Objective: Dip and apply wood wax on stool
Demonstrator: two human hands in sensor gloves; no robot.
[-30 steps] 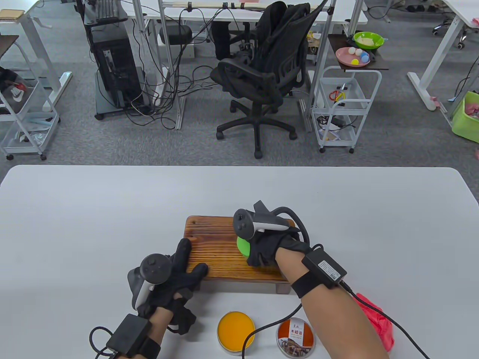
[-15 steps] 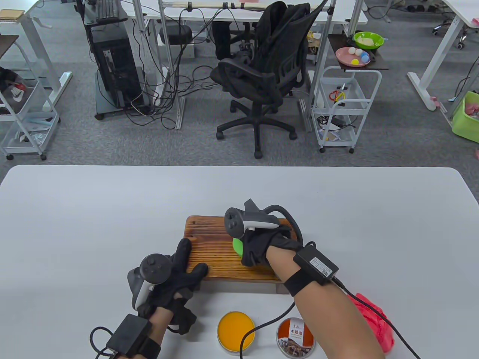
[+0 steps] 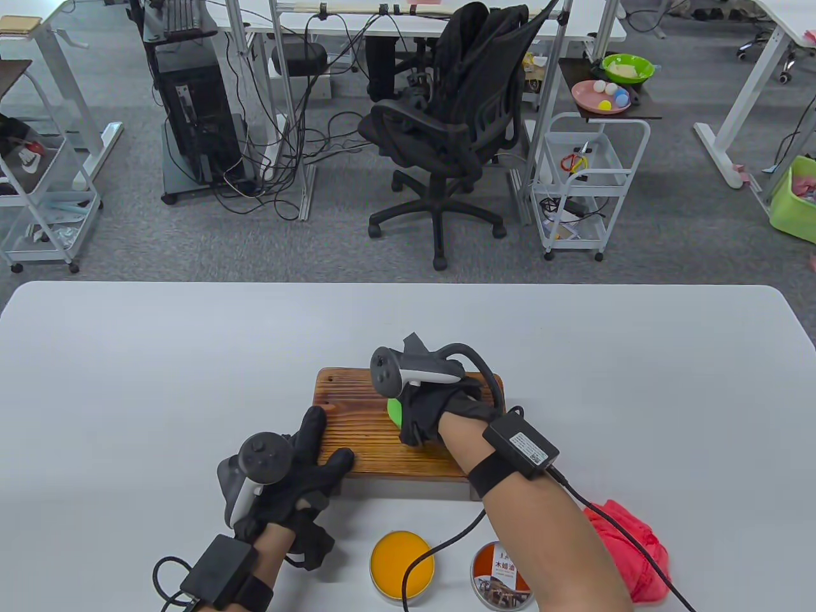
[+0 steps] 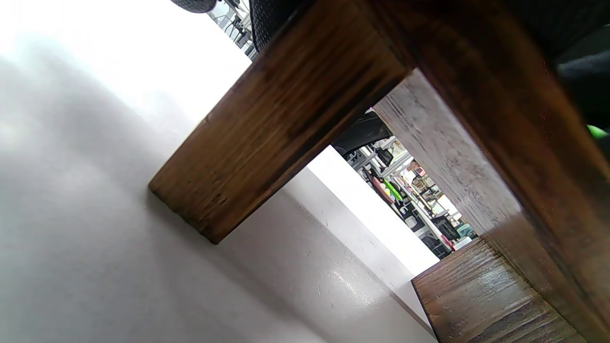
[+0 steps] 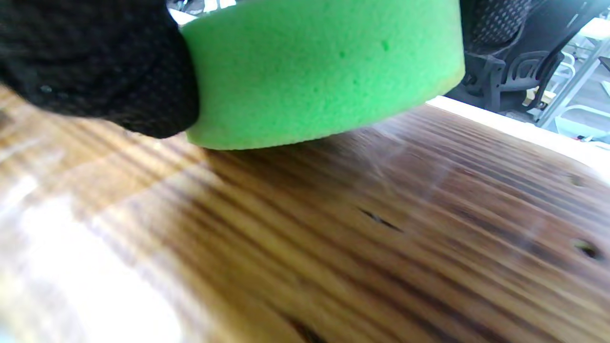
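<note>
A small dark wooden stool (image 3: 357,408) stands on the white table (image 3: 159,357). My right hand (image 3: 424,411) grips a round green sponge (image 3: 395,411) and presses it flat on the stool's top, near the middle. The right wrist view shows the sponge (image 5: 324,66) lying on the grained wood (image 5: 381,228), with a gloved finger (image 5: 95,62) curled against its side. My left hand (image 3: 306,459) rests with straight fingers on the stool's near left corner. The left wrist view looks under the stool at a leg (image 4: 267,138). An open tin of orange wax (image 3: 401,564) sits near the front edge.
The wax tin's lid (image 3: 502,577) lies right of the tin, partly under my right forearm. A red cloth (image 3: 628,551) is bunched at the front right. Cables trail from both wrists. An office chair (image 3: 446,127) and carts stand beyond the table.
My right hand has slid the green sponge leftward and slightly away along the stool's top. The left hand has stayed in place on the corner.
</note>
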